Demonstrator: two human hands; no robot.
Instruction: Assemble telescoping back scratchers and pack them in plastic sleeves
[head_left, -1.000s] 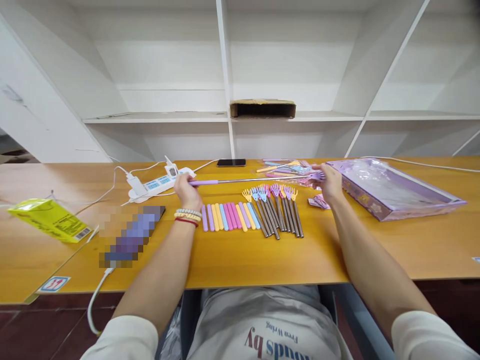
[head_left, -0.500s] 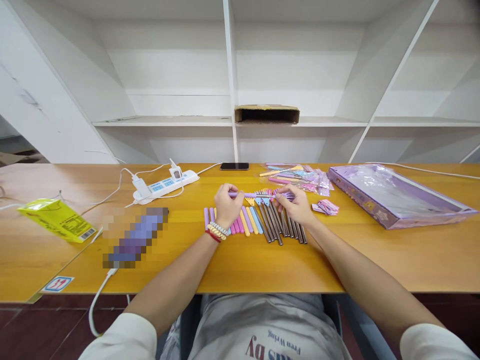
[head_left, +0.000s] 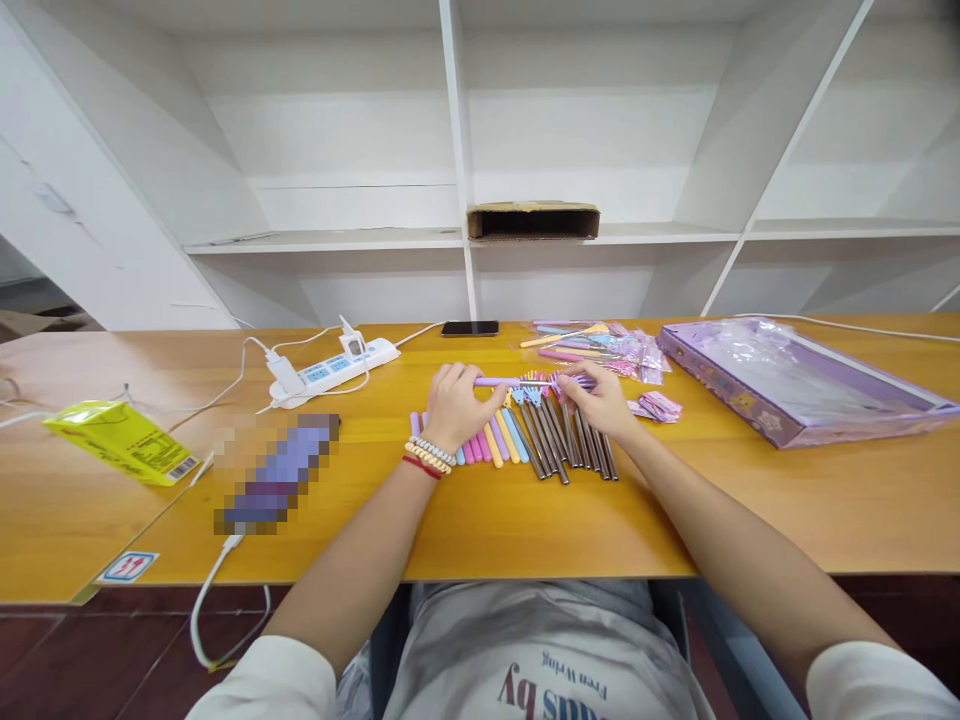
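Note:
A purple-handled back scratcher (head_left: 498,381) lies level between my hands, a metal rod at its middle and a purple claw head at the right end. My left hand (head_left: 456,405) is closed round the handle. My right hand (head_left: 598,402) pinches the claw end. Beneath them on the table is a row of loose handle tubes (head_left: 493,446) in purple, pink, yellow and blue, partly hidden by my left hand. Beside it lie several metal rods (head_left: 553,445) with coloured claw heads pointing away from me.
Bagged back scratchers (head_left: 592,345) lie behind my right hand, near small pink packets (head_left: 657,406). Farther right is a purple box tray (head_left: 780,420) with clear plastic. To the left are a power strip (head_left: 337,372), a blurred-out phone-like device (head_left: 277,475) and a yellow box (head_left: 124,440). A black phone (head_left: 470,328) lies at the back.
The purple handle and the rod end have come together more in line, with bare metal showing between my hands. My right hand has shifted slightly right; the view has tilted a little.

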